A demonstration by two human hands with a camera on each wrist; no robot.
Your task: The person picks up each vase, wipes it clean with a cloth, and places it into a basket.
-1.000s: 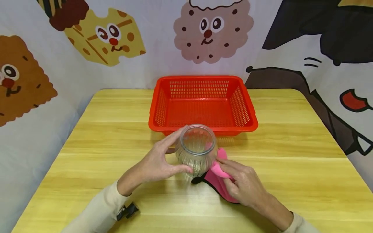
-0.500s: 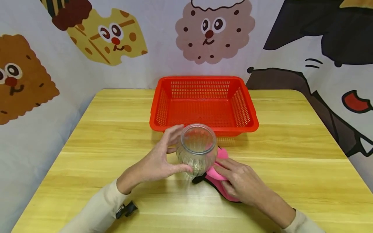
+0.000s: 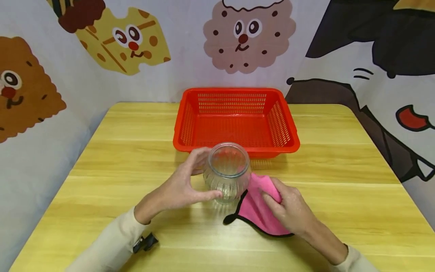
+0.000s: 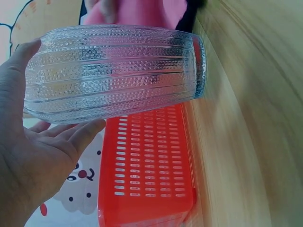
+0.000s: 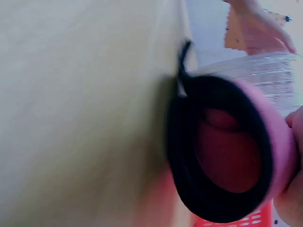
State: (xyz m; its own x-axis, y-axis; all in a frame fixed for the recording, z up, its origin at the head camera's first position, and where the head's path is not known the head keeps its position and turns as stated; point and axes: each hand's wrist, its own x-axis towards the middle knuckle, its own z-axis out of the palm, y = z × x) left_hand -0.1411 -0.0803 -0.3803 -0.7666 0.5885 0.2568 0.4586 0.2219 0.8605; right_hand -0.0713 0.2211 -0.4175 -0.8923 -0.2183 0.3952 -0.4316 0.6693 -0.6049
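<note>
A clear ribbed glass jar (image 3: 227, 185) stands upright at the middle of the table, its round mouth facing up. My left hand (image 3: 183, 189) holds it from the left, thumb at the near side and fingers round the far side. In the left wrist view the dotted glass wall of the jar (image 4: 113, 71) shows, its base close to the tabletop. My right hand (image 3: 293, 209) grips a bunched part of a pink cloth with black edging (image 3: 259, 213), just right of the jar. The right wrist view shows the cloth (image 5: 279, 127) folded into a loop.
Behind the jar sits a red plastic basket (image 3: 178, 141) with slotted sides, close to the jar's far side. The wooden table (image 3: 129, 162) meets a cartoon-printed backdrop (image 3: 187, 49) at the back. A small black item (image 3: 145, 243) shows by the left sleeve.
My right hand has drawn back to the right from the jar's side, pulling the cloth, which now spreads out more. The left hand stays at the jar, its fingers shifting slightly.
</note>
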